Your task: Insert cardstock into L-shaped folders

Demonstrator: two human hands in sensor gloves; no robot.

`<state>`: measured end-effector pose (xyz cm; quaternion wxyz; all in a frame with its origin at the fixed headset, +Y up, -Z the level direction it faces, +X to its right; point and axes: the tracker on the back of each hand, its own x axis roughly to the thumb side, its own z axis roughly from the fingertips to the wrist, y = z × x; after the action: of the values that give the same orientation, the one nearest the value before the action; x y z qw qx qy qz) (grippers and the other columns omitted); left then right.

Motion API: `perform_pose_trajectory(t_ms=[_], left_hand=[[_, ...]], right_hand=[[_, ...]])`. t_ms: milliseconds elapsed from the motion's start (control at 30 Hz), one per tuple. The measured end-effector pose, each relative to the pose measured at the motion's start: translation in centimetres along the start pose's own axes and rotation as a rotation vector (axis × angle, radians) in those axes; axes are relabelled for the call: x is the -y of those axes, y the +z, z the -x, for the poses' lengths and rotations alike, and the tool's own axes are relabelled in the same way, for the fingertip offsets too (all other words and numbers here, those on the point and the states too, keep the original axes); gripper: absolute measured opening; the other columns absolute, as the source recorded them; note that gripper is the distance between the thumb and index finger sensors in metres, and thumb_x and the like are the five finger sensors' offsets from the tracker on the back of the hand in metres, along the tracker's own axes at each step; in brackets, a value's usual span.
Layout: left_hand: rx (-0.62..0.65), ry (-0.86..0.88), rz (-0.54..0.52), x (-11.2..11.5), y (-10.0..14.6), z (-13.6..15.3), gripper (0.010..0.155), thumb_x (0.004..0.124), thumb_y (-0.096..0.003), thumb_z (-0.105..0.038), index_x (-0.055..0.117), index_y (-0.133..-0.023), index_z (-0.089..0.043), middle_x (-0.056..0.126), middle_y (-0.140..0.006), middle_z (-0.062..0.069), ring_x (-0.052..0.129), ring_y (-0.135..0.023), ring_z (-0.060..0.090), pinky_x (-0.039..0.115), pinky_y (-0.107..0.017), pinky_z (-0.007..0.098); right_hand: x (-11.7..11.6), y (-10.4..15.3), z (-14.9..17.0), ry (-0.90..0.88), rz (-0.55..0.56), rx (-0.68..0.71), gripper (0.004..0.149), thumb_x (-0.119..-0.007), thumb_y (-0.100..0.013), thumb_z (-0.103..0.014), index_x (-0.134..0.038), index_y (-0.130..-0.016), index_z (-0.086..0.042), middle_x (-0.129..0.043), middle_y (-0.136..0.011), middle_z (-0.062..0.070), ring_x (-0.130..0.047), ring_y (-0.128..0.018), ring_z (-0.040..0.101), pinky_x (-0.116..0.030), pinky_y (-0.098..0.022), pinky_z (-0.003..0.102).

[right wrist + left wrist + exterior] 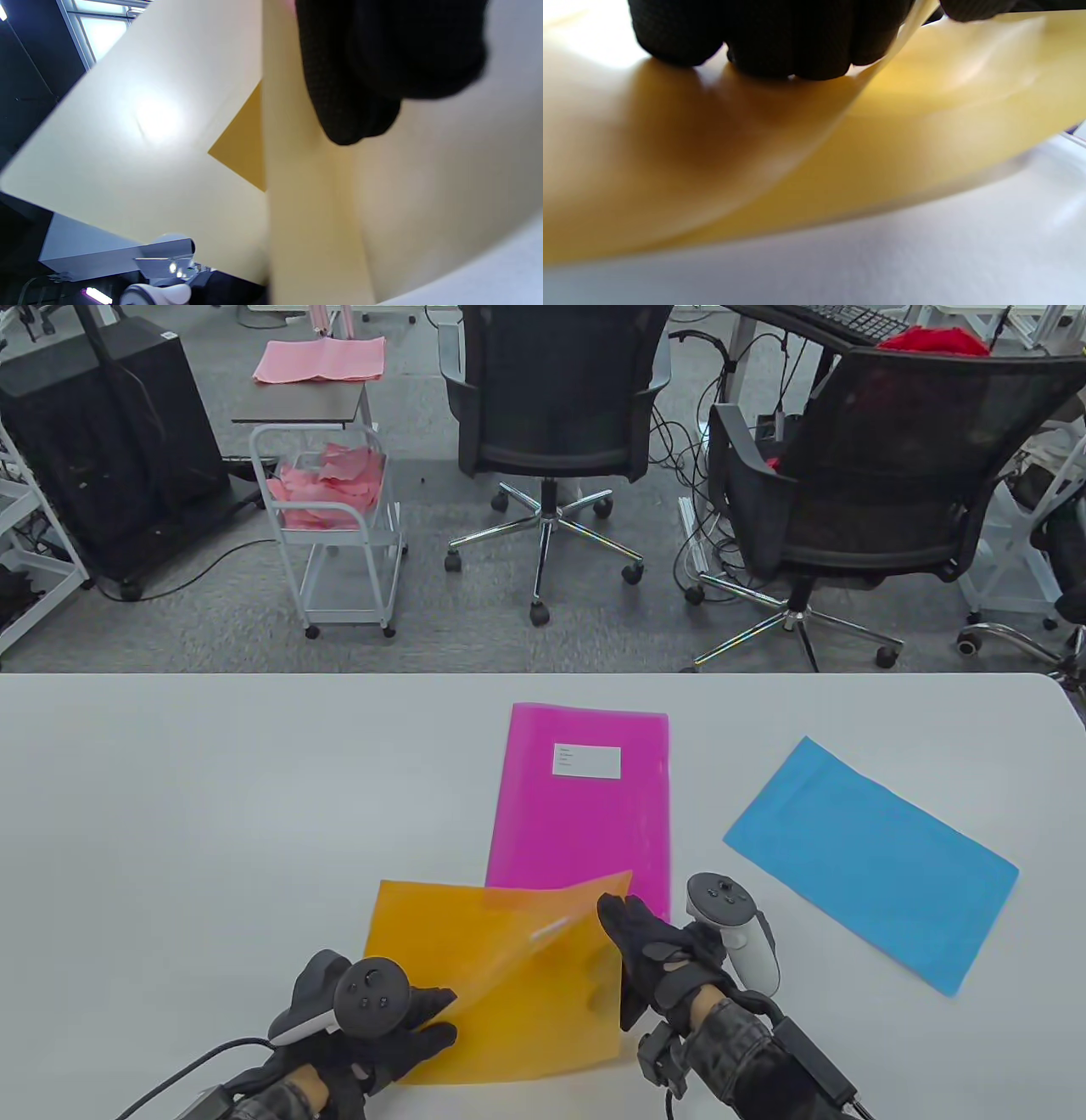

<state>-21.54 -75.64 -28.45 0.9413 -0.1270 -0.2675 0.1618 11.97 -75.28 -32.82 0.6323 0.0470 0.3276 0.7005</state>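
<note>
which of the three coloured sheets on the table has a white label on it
The magenta folder in the middle; a white label sits near its far end. The orange folder and blue sheet show none.

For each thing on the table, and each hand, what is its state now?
orange folder: top sheet lifted, open
magenta folder: flat, closed, near corner under the orange sheet
blue cardstock: flat, not inserted
left hand: presses the folder's lower sheet down
right hand: holds up the top sheet

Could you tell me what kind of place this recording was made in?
Most likely an office or lab workspace: black swivel chairs stand on grey carpet behind the white table, beside a desk with a keyboard and trailing cables.
</note>
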Motion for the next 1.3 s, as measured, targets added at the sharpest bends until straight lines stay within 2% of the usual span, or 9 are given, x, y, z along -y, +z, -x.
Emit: perform_pose_trajectory(t_ms=[200,400,467,567,633,733,900,1100,1300], left_hand=[[-0.030,0.050,-0.043,-0.1,0.0,0.5,0.056,0.068,-0.0474,-0.060,0.080,-0.089,-0.026,0.095,-0.083,0.001,0.096,-0.070,0.027,0.087,-0.046,0.047],[-0.057,0.155,-0.050,-0.4,0.1,1.1,0.049,0.067,-0.0490,-0.053,0.081,-0.088,-0.028,0.097,-0.080,0.004,0.098,-0.065,0.029,0.089,-0.043,0.049],[-0.057,0.184,-0.050,-0.5,0.1,1.5,0.049,0.066,-0.0492,-0.054,0.081,-0.089,-0.028,0.097,-0.080,0.004,0.098,-0.065,0.029,0.089,-0.043,0.049],[-0.054,0.191,-0.061,-0.5,0.2,1.7,0.049,0.066,-0.0491,-0.054,0.081,-0.088,-0.028,0.097,-0.079,0.004,0.099,-0.064,0.029,0.089,-0.042,0.048],[-0.045,0.189,-0.064,-0.5,0.2,1.7,0.050,0.066,-0.0490,-0.054,0.080,-0.089,-0.028,0.098,-0.079,0.004,0.100,-0.064,0.029,0.089,-0.042,0.049],[-0.025,0.172,-0.063,-0.6,0.1,1.7,0.050,0.067,-0.0490,-0.055,0.081,-0.088,-0.029,0.098,-0.079,0.005,0.100,-0.063,0.030,0.089,-0.041,0.049],[-0.008,0.147,-0.063,-0.6,0.1,1.6,0.050,0.068,-0.0490,-0.055,0.081,-0.088,-0.028,0.098,-0.078,0.006,0.101,-0.062,0.031,0.089,-0.040,0.049],[-0.004,0.138,-0.057,-0.6,0.1,1.6,0.050,0.068,-0.0489,-0.055,0.081,-0.088,-0.028,0.098,-0.078,0.010,0.102,-0.062,0.032,0.089,-0.040,0.049],[-0.007,0.136,-0.057,-0.6,0.2,1.5,0.050,0.068,-0.0489,-0.055,0.082,-0.088,-0.028,0.098,-0.078,0.009,0.102,-0.062,0.032,0.089,-0.040,0.049]], right_hand=[[0.9,-0.2,-0.2,0.219,0.117,-0.077,0.070,-0.066,-0.047,-0.037,-0.028,-0.090,0.003,-0.082,-0.062,0.026,-0.099,-0.031,0.028,-0.088,-0.012,0.032],[3.1,0.2,-1.1,0.594,0.293,-0.165,0.065,-0.075,-0.041,-0.040,-0.053,-0.086,0.002,-0.088,-0.050,0.027,-0.099,-0.019,0.031,-0.085,-0.004,0.036],[5.2,1.0,-1.7,0.707,0.438,-0.212,0.067,-0.076,-0.041,-0.042,-0.052,-0.088,-0.001,-0.085,-0.057,0.028,-0.098,-0.025,0.034,-0.085,-0.008,0.038],[10.4,3.4,-1.2,0.793,0.818,-0.333,0.074,-0.079,-0.038,-0.041,-0.043,-0.094,-0.010,-0.069,-0.077,0.032,-0.089,-0.047,0.043,-0.081,-0.022,0.044],[13.3,5.0,0.3,0.717,0.895,-0.500,0.090,-0.080,-0.039,-0.044,-0.012,-0.094,-0.023,-0.035,-0.097,0.027,-0.060,-0.078,0.049,-0.069,-0.043,0.051],[16.7,7.1,2.6,0.581,0.864,-0.722,0.099,-0.079,-0.042,-0.049,0.007,-0.089,-0.032,0.005,-0.101,0.014,-0.017,-0.091,0.045,-0.048,-0.062,0.054],[18.7,7.3,5.5,0.374,0.789,-0.662,0.102,-0.082,-0.042,-0.052,0.013,-0.081,-0.046,0.031,-0.091,-0.009,0.027,-0.088,0.024,-0.002,-0.075,0.058],[18.3,5.5,6.5,0.400,0.605,-0.704,0.090,-0.075,-0.040,-0.053,0.000,-0.089,-0.044,0.016,-0.101,-0.012,0.022,-0.091,0.021,0.014,-0.068,0.057],[17.0,5.1,4.5,0.640,0.729,-0.751,0.087,-0.079,-0.037,-0.054,-0.022,-0.099,-0.031,-0.021,-0.100,0.004,-0.016,-0.096,0.037,-0.018,-0.078,0.061]])
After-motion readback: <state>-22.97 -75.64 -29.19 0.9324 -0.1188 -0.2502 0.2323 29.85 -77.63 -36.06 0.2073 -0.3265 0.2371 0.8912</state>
